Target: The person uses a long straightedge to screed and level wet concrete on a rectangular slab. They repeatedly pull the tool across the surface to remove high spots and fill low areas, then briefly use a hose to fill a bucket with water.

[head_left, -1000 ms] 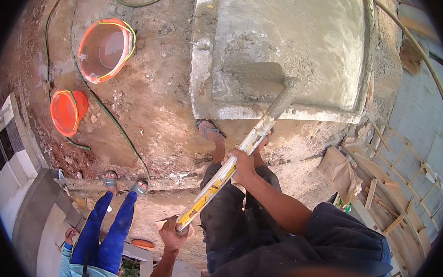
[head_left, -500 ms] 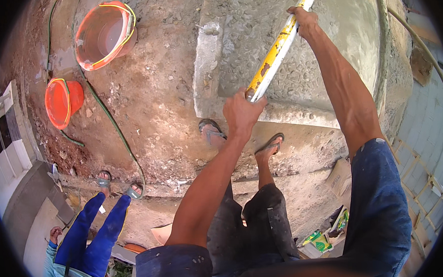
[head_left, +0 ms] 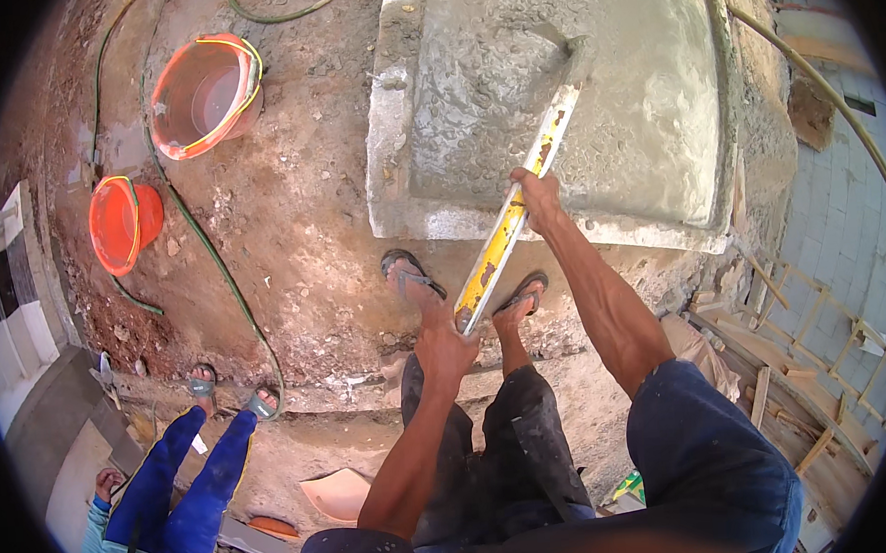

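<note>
Both my hands grip a hoe by its white and yellow handle (head_left: pixel 504 235), whose paint is worn. My left hand (head_left: pixel 445 348) is closed round the near end, close above my legs. Further up the handle, my right hand (head_left: pixel 539 199) is wrapped round the shaft. The handle slants away to the upper right over a bed of wet grey concrete (head_left: pixel 644 96). At its far end the dark blade (head_left: pixel 554 38) is partly sunk in the mix. A raised concrete edge (head_left: pixel 390 129) borders the bed.
Two orange buckets, a large one (head_left: pixel 169 106) and a smaller one (head_left: pixel 100 229), stand at left beside a green hose (head_left: pixel 211 244). A co-worker in blue trousers (head_left: pixel 207 459) is at lower left. Scrap wood (head_left: pixel 760 397) lies at lower right.
My two hands have drawn the hoe back toward me, down and to the left in view. Its blade now sits in the concrete nearer than before, and the mix is rougher there.
</note>
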The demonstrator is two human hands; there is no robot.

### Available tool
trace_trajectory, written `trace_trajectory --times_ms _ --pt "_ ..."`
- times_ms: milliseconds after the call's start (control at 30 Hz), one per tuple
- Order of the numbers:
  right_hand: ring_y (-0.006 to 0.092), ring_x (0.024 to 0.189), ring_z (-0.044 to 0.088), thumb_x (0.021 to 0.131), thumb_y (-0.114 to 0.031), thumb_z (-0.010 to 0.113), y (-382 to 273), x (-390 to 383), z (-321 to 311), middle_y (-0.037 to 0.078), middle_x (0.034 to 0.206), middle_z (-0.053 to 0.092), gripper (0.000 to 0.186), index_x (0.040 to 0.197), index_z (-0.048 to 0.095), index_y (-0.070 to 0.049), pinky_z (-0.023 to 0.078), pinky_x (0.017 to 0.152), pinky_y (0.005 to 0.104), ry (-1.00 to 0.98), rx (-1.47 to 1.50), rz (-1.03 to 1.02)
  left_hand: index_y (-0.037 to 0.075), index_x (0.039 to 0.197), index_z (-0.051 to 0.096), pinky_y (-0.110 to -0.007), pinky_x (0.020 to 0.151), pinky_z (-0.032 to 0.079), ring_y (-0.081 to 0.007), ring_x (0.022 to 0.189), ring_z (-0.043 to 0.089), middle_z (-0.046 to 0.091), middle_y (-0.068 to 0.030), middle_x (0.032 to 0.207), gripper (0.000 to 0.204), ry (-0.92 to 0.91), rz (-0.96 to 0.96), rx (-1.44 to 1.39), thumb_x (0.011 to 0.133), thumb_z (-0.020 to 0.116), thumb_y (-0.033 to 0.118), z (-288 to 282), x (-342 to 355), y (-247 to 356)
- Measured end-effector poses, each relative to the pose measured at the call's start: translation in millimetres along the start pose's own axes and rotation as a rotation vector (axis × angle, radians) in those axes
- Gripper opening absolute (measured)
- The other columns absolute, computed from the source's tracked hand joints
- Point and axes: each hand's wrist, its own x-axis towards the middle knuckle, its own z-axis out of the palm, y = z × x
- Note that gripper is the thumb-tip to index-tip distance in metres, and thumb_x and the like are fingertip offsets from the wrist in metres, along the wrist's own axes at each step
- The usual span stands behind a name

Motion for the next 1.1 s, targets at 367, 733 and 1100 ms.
trace_trajectory --times_ms 367,733,1100 --pt "0.0294 0.063 0.065 0.075 0.007 0.061 97.4 -253.7 4.9 0.018 0.074 0.06 0.011 0.082 0.053 0.005 0.056 0.061 0.0421 -0.176 0.451 0.527 0.009 0.083 0.057 -0.044 0.056 0.047 -0.0338 0.06 0.058 0.057 -0.011 0.067 0.032 0.132 0.089 0.334 0.058 0.074 0.021 -103.3 -214.9 -147.6" --pt "0.0254 0.068 0.06 0.068 -0.001 0.07 -76.9 22.5 19.1 0.017 0.081 0.059 0.035 0.094 0.055 0.016 0.051 0.056 0.0416 -0.111 0.04 0.014 -0.001 0.097 0.067 -0.047 0.062 0.053 -0.0407 0.064 0.065 0.065 -0.0231 0.069 0.044 0.182 0.005 0.035 0.063 0.073 0.025 -33.2 16.8 63.8" --pt "0.0401 0.093 0.066 0.072 -0.027 0.068 -157.2 153.3 -58.7 0.029 0.096 0.066 0.05 0.099 0.061 0.014 0.053 0.082 0.0418 0.436 -0.49 -0.275 0.001 0.105 0.062 -0.048 0.075 0.052 -0.0408 0.084 0.066 0.068 -0.0244 0.085 0.044 -0.077 0.221 -0.106 0.067 0.071 0.022 14.8 152.4 165.3"
